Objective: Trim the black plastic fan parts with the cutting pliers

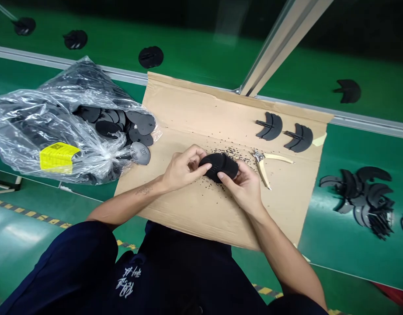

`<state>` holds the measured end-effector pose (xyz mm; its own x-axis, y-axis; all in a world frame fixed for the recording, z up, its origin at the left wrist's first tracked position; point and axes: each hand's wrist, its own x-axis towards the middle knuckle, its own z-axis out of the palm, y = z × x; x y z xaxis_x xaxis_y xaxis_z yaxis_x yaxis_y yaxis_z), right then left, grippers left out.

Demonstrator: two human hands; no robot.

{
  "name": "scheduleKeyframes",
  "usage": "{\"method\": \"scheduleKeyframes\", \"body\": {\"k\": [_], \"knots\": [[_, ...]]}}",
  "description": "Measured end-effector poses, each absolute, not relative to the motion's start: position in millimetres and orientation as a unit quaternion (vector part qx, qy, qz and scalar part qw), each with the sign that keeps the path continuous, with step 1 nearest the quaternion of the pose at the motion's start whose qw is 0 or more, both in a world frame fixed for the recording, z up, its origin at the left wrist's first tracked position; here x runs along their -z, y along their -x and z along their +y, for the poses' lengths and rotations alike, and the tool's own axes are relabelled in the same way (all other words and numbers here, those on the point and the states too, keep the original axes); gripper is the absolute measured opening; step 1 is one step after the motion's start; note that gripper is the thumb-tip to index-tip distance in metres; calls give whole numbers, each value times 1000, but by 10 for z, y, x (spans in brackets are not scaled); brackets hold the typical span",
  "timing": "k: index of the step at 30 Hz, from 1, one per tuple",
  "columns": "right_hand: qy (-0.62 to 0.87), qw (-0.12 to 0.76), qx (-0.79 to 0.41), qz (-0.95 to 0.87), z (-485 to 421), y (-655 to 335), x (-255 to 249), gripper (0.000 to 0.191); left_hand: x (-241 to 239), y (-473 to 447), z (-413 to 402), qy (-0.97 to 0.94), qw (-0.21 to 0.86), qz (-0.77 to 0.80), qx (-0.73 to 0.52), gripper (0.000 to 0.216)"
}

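Both my hands grip a black oval plastic part (218,165) over a sheet of brown cardboard (195,109). My left hand (183,168) pinches its left end with the thumb and fingers curled around it. My right hand (244,186) holds its right end, the thumb pressed on its lower edge. Small black trimmings (232,153) lie scattered on the cardboard around the part. A pair of cutters with pale handles (265,161) lies just right of my right hand.
A clear plastic bag (57,127) of black discs with a yellow label lies at the left. Two half-disc black pieces (283,131) rest on the cardboard's far right. A pile of similar pieces (365,194) sits on the green table at right. An aluminium rail (273,43) runs diagonally behind.
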<state>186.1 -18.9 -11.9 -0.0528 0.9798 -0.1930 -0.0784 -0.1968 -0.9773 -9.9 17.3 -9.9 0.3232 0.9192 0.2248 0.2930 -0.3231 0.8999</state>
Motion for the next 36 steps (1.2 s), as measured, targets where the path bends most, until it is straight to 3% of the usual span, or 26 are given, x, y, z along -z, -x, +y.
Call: {"method": "scheduleKeyframes", "body": {"k": [17,25,32,36], "knots": [[544,432,-509,-508,-228,-1865,128,37,102,76,124,-733,370,423,-384,16],[542,431,-468,-549,-247,-1876,106,30,101,111,169,-756,397,399,-334,30],[518,373,-319,-700,-208,-1959,31,15,117,151,183,-828,269,334,-361,21],[468,391,-269,-746,-208,-1982,-12,7,55,151,208,-814,299,298,-398,24]]}}
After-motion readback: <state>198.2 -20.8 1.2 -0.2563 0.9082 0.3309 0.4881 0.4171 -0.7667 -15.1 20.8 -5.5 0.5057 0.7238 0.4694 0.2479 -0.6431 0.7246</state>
